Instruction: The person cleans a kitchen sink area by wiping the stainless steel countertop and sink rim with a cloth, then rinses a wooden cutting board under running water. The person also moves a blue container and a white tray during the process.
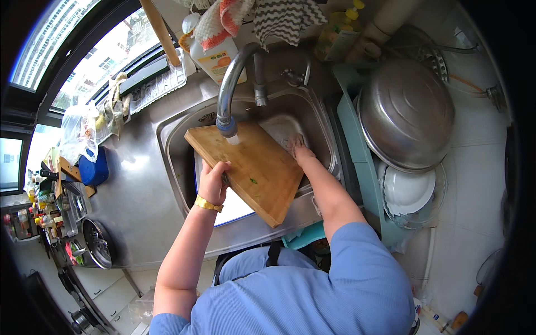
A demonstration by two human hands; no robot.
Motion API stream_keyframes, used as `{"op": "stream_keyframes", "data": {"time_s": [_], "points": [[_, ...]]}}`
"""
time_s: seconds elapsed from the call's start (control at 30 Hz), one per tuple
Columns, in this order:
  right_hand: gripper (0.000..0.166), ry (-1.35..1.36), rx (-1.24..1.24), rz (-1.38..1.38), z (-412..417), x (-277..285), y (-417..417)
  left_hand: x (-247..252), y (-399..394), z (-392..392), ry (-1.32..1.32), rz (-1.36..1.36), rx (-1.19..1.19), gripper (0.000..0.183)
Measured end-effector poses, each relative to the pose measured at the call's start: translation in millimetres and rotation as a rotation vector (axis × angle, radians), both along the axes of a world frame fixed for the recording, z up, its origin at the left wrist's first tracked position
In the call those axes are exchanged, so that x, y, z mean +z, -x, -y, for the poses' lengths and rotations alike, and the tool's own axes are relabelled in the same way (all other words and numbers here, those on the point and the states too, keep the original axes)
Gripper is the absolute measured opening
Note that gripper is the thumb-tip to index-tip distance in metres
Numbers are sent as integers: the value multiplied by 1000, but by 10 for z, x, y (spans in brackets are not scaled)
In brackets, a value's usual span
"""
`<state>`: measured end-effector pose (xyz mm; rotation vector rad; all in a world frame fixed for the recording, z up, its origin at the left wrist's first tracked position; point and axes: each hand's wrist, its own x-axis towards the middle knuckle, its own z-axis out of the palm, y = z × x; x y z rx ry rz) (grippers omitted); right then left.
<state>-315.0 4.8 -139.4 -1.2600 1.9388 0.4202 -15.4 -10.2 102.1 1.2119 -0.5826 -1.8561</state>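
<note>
Tilted over the stainless steel sink [172,146] is a wooden cutting board [251,167] with a green scrap on its face. My left hand [213,180] grips the board's near left edge, thumb on top. Water runs from the curved metal faucet [226,96] onto the board's upper part. My right hand [298,147] reaches down into the sink beside the board's right edge, its fingers spread near the basin's wet bottom; whether they touch it is unclear. Under the board shows a white flat thing with a blue rim [234,205].
A teal rack [356,146] at the right holds a large metal bowl [408,113] and white plates [408,188]. Behind the faucet stand a white jug [217,58] and a pump bottle [339,37]. A blue container [95,167] and a pan [97,243] are on the left.
</note>
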Motion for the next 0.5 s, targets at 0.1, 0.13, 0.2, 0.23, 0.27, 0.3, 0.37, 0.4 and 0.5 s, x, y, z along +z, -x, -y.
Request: {"op": "stream_keyframes", "data": {"time_s": [0.1, 0.13, 0.2, 0.23, 0.27, 0.3, 0.37, 0.4, 0.5], "points": [[46, 14, -70, -32, 86, 65, 48, 15, 12, 13, -49, 58, 4, 45], [42, -5, -113, -25, 144, 164, 42, 15, 20, 17, -36, 40, -3, 45], [36, 83, -152, 20, 256, 430, -7, 13, 22, 20, -1, 27, -17, 47], [34, 212, -147, 13, 313, 579, -68, 10, 25, 25, 14, 13, -31, 48], [34, 293, -104, -62, 379, 731, -136, 12, 20, 27, 17, 15, -45, 49], [36, 467, -118, -9, 436, 879, -210, 15, 15, 29, 6, 35, -44, 49], [36, 778, -127, 89, 498, 1109, -495, 17, 18, 37, -10, 58, -55, 49], [38, 794, -171, 255, 524, 1206, -624, 18, 24, 40, 11, 33, -52, 49], [35, 915, -364, 643, 532, 1416, -1039, 21, 39, 41, 32, 24, -35, 51]]}}
